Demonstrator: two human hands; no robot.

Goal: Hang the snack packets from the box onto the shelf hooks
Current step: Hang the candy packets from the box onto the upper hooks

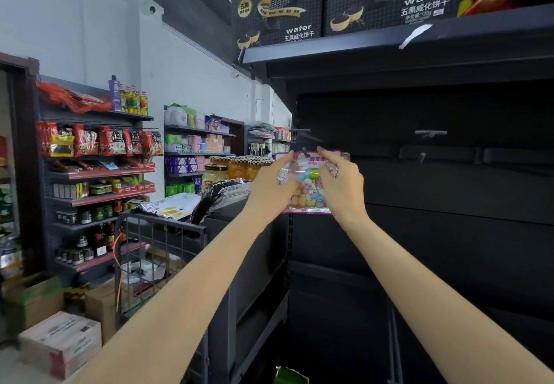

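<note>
At the dark shelf, both hands, left hand [271, 181] and right hand [340, 178], pinch the snack packet [310, 184] upright by its top corners; hook [305, 153] tip at the top edge, between them.

Both hands cover much of the snack packet [311, 184]: the left hand [271, 184] hides its left edge, the right hand [341, 183] its right side. Whether the hanging hole sits on the hook [305, 153] cannot be told. The box [292, 376] is cut off by the bottom edge. Wafer cartons [277, 3] on the shelf [389, 40] are cropped at the top edge.
</note>
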